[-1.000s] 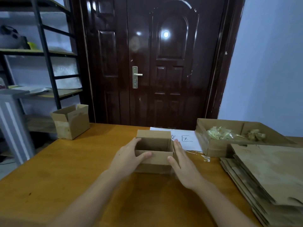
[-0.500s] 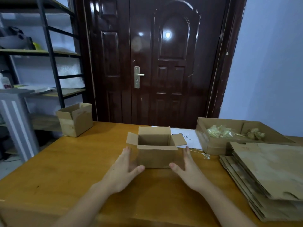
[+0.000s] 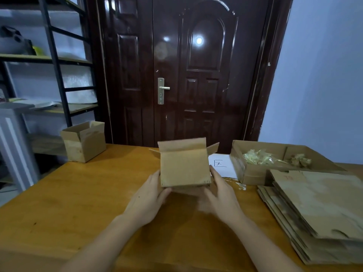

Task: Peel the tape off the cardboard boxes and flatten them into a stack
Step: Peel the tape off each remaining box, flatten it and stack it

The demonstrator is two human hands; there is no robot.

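Note:
A small brown cardboard box point(image 3: 184, 165) is lifted off the wooden table point(image 3: 78, 193) at the middle, tilted so that one side wall faces me and its open flaps point away. My left hand point(image 3: 149, 197) holds its lower left corner, thumb under the near edge. My right hand point(image 3: 222, 195) holds its lower right side, fingers along the wall. A second open box point(image 3: 84, 142) stands at the table's far left. A stack of flattened boxes point(image 3: 318, 213) lies at the right.
A shallow cardboard tray point(image 3: 253, 173) with crumpled tape strips point(image 3: 259, 158) sits at the far right, behind the stack. A white paper sheet point(image 3: 222, 165) lies behind the held box. A dark door and a metal shelf rack point(image 3: 57, 75) stand beyond the table.
The box stood on the table with its opening up. Both hands took it at the lower corners, lifted it and tipped it away from me.

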